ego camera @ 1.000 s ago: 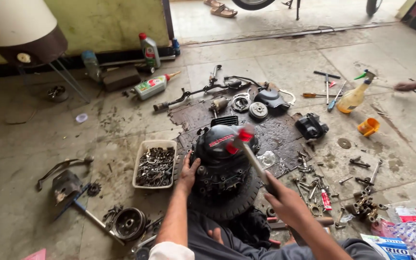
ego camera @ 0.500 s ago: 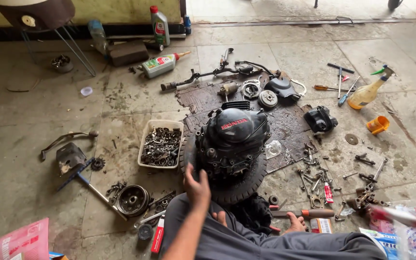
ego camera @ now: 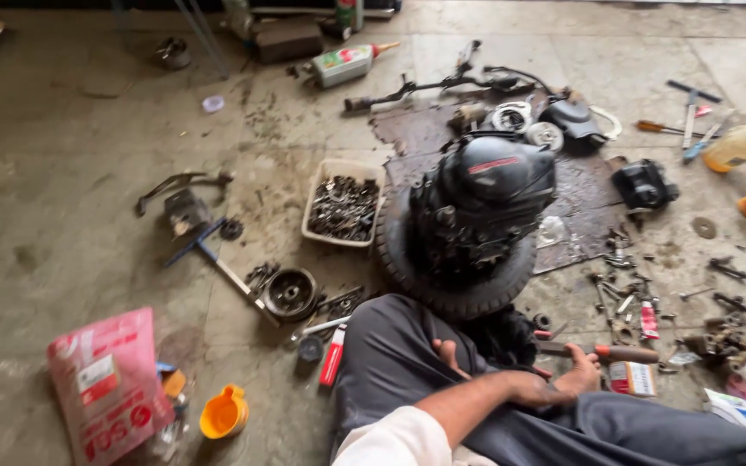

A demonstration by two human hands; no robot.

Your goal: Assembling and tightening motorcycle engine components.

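Seated on the floor, dark-trousered legs at bottom of view. Right hand point(ego camera: 573, 380) low at the right, closed around the near end of a wooden-handled tool point(ego camera: 615, 353) lying on the floor just beside the leg. Tool head not clear, probably a hammer or driver. Left hand point(ego camera: 447, 354) only partly seen behind the forearm, fingers stretched flat on the trouser leg, holding nothing. Black engine point(ego camera: 485, 198) sitting upright in a tyre point(ego camera: 459, 289), right in front of the knees, untouched by either hand. White tray of small metal parts point(ego camera: 343, 207) just left of the tyre. Loose bolts and bits scattered to the right.

Step, as judged: picking up a tool, engine work paused. Next move likely calls for lifting the tool clear of the floor clutter and steadying the engine with the free hand.
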